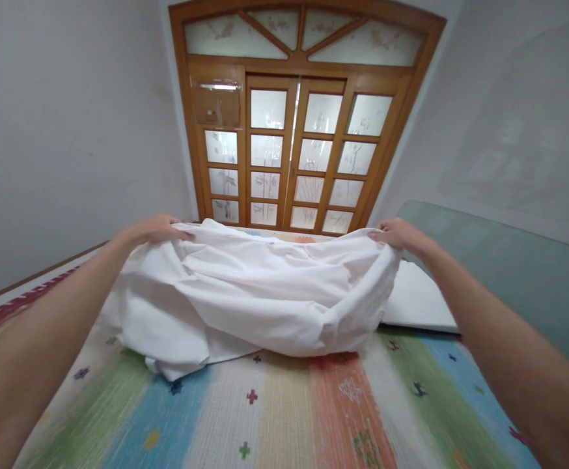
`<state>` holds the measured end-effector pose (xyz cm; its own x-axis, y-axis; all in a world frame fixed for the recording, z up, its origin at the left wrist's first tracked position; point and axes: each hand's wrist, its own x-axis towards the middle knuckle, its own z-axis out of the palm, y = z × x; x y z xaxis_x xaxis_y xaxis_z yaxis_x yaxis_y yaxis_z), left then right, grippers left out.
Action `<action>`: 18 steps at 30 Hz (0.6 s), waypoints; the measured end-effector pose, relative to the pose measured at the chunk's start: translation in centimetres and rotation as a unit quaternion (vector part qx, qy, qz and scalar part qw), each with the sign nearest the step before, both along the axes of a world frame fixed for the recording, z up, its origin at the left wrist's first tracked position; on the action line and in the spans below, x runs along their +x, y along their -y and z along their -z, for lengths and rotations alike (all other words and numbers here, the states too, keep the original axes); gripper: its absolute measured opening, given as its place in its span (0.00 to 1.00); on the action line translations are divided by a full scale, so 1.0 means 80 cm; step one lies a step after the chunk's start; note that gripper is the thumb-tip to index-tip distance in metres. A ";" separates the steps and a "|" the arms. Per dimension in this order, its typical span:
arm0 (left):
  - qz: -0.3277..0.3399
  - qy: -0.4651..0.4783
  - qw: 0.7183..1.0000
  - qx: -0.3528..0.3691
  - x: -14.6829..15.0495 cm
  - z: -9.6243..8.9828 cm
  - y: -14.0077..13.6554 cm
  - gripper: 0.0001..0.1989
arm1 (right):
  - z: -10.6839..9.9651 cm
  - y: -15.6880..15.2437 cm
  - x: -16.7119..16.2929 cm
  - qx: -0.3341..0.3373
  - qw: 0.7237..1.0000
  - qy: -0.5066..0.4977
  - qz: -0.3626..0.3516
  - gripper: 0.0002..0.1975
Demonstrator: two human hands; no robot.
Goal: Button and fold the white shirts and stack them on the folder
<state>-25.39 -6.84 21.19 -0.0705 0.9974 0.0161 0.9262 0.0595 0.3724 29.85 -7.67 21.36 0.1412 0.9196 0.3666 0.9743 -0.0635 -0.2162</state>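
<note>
A white cloth garment (265, 286), perhaps a shirt, is stretched between my two hands, its upper edge raised and its lower part sagging in folds onto the striped bedspread (284, 417). My left hand (165, 229) pinches the upper left corner. At the upper right corner, my right hand (390, 233) grips the fabric with thumb and fingers. A loose flap of the cloth hangs at the lower left, touching the bedspread. The exact kind of garment is hidden by its folds.
To the right lies a flat white folded item (418, 299), beside a pale green headboard-like panel (504, 260). Wooden doors with glass panes (291, 150) stand at the far end. Grey walls (69, 117) rise on both sides.
</note>
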 end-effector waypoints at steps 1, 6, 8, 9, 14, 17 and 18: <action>-0.015 -0.057 0.996 0.073 0.010 0.014 -0.009 0.28 | 0.014 -0.008 -0.008 -0.002 0.999 0.024 0.041 0.12; -0.017 -0.228 0.953 0.198 0.048 0.093 -0.034 0.37 | 0.083 -0.033 -0.062 -0.072 0.989 0.104 0.080 0.23; -0.016 -0.244 0.960 0.136 0.056 0.114 -0.036 0.39 | 0.104 -0.039 -0.090 -0.131 0.984 0.117 -0.015 0.22; -0.011 -0.248 0.963 0.104 0.058 0.122 -0.036 0.38 | 0.114 -0.042 -0.106 -0.158 0.976 0.125 -0.082 0.21; 0.021 -0.231 0.972 -0.023 0.058 0.146 -0.032 0.27 | 0.159 -0.045 -0.185 -0.316 0.908 0.131 -0.243 0.25; 0.012 -0.229 0.972 -0.053 0.051 0.163 -0.031 0.30 | 0.187 -0.050 -0.204 -0.350 0.903 0.116 -0.222 0.32; 0.019 -0.229 0.972 -0.055 0.047 0.171 -0.032 0.30 | 0.196 -0.053 -0.204 -0.348 0.906 0.109 -0.213 0.34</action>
<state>-21.61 -4.29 7.54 -0.0449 0.9966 -0.0695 0.9955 0.0388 -0.0862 13.55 -3.41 5.68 -0.2877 0.8927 -0.3469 0.9570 0.2822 -0.0675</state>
